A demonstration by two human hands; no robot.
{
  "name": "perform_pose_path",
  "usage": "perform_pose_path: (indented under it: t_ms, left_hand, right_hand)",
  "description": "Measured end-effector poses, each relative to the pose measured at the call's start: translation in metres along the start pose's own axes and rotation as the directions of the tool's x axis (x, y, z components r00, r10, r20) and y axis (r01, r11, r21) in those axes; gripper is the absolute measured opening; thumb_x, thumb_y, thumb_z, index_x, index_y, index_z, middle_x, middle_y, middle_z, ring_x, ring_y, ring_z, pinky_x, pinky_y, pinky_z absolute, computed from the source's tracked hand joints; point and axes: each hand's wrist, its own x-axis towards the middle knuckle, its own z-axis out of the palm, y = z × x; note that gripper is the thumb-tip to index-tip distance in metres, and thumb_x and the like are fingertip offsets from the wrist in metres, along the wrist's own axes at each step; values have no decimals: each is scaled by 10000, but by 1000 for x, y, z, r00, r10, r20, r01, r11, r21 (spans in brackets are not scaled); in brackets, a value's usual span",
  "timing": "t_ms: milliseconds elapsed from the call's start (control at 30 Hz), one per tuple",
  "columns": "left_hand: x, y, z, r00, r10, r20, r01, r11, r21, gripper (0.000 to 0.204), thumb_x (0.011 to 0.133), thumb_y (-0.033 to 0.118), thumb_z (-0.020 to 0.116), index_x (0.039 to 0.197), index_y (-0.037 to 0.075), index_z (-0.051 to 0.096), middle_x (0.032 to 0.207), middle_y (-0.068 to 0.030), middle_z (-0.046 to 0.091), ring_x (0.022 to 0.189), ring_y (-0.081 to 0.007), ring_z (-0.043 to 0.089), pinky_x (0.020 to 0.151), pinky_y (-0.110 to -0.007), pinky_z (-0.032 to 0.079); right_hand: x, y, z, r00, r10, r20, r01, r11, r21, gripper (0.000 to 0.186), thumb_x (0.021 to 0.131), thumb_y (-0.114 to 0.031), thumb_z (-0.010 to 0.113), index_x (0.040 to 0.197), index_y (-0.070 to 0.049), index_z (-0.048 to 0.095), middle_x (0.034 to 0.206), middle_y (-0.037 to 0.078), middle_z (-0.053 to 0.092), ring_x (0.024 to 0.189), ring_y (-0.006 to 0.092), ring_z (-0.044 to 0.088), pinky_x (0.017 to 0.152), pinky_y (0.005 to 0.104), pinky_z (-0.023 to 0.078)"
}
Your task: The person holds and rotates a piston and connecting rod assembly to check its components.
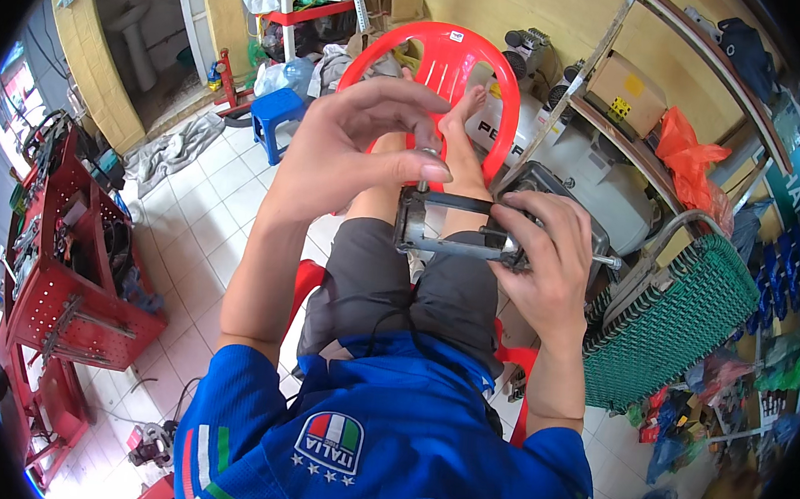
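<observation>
In front of my lap is a dark metal rectangular frame [456,248] with an open middle, like a small clamp or bracket. My right hand [548,251] grips its right end, thumb below and fingers over the top. A threaded rod [609,261] sticks out past that hand on the right. My left hand [356,149] is closed in a pinch at the frame's upper left corner. Between its thumb and fingers is a small metal bolt [423,185], standing upright at that corner. The fingers partly hide the bolt, and I cannot tell whether it is seated in the frame.
My legs rest on a red plastic chair [512,100] ahead. A blue stool [275,116] stands left of it. At left is a red tool cart [89,311]. On the right are a green woven lounger [673,324], a metal shelf [626,140] and a grey tank [607,204].
</observation>
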Motion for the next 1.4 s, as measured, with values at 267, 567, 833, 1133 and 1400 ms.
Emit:
perform_pose_path:
  t_ms: [267, 567, 833, 1133, 1400]
  left_hand:
    - [4, 4, -5, 992, 42, 119, -9, 964, -267, 493, 915, 86, 728, 1374, -17, 578, 1222, -151, 701, 1094, -186, 654, 991, -343, 493]
    - [-2, 7, 13, 994, 62, -87, -62, 998, 4, 534, 748, 38, 870, 1234, -21, 657, 1051, -64, 704, 971, -131, 637, 929, -305, 500]
    - [-4, 21, -6, 982, -89, 164, 121, 973, -196, 652, 813, 28, 810, 1388, -87, 524, 992, -139, 740, 990, -207, 697, 969, -355, 509]
    - [-6, 14, 4, 998, 53, 24, -54, 998, 40, 564, 769, 16, 843, 1278, -65, 613, 1191, -131, 681, 1002, -184, 661, 952, -347, 519]
    - [-5, 11, -4, 982, -80, 173, 124, 958, -259, 528, 807, 38, 822, 1292, -43, 628, 1241, -134, 682, 1081, -195, 677, 987, -320, 505]
  right_hand:
    - [-1, 0, -1, 1000, 17, -8, -17, 1000, -15, 703, 461, -58, 863, 1135, -117, 672, 1132, 53, 654, 1037, 276, 633, 937, 447, 461]
    - [1, -4, -5, 1000, 15, 16, -14, 1000, -13, 706, 459, -55, 864, 1134, -100, 663, 1130, 67, 650, 1035, 293, 632, 932, 460, 463]
    - [1, -3, -5, 1000, -1, -6, 1, 999, 42, 709, 466, -42, 865, 1141, -104, 657, 1112, 77, 647, 1018, 303, 632, 916, 468, 471]
    - [0, -5, -7, 1000, -3, 7, 2, 999, 36, 676, 495, -51, 859, 1138, -106, 657, 1132, 74, 634, 1022, 292, 638, 915, 482, 473]
    - [3, -3, -10, 1000, 7, -26, -6, 999, 43, 650, 514, -59, 846, 1135, -106, 662, 1125, 66, 633, 1017, 277, 644, 929, 466, 474]
